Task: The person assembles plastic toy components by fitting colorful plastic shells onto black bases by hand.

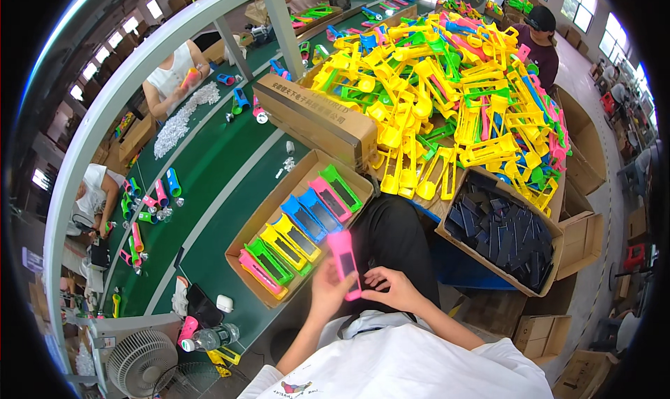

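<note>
My left hand (328, 287) is closed around a pink plastic casing (342, 254), a long shell with a dark rectangular panel in its face. The casing stands nearly upright over my lap. Beside its lower end is my right hand (394, 289), fingers bent and apart, with the thumb close to the casing's edge; whether it touches I cannot tell. Just beyond, a shallow cardboard box (241, 268) holds a row of similar casings in pink, green, yellow and blue. To my right, an open carton (551, 277) is filled with loose dark panels (499, 231).
A large heap of yellow, green, pink and blue casings (433, 85) rises ahead. A closed carton (314, 120) stands beside the green conveyor (216, 168). A bottle (209, 337), a white earphone case (224, 303) and a fan (143, 360) are at the left. Several people work nearby.
</note>
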Available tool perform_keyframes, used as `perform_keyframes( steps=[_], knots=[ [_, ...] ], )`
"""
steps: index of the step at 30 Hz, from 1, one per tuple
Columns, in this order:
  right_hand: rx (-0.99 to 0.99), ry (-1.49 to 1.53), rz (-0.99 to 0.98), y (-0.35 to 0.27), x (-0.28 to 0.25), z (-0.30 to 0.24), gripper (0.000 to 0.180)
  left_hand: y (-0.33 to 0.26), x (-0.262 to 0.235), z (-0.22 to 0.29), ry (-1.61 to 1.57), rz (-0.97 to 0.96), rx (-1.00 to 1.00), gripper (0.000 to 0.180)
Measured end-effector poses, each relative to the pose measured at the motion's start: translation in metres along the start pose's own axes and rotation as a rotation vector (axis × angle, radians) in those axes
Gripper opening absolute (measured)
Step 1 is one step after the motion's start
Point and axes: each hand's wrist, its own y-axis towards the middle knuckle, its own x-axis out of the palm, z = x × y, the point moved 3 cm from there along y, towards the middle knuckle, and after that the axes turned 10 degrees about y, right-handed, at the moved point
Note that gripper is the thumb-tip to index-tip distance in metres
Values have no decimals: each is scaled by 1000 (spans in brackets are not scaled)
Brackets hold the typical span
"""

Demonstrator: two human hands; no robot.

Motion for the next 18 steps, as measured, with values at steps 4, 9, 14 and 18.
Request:
perform_keyframes(
  steps=[4,9,14,18],
  knots=[
    [1,-70,-19,5,-9,-5,34,63,-14,32,179,250,153,37],
    [4,-79,-26,-8,-13,-4,30,135,-7,34,181,276,114,48],
    [31,-71,5,-32,-27,-4,28,151,-3,15,422,248,144,52],
    [48,-59,90,-50,-50,-9,25,154,3,36,738,270,320,39]
  ],
)
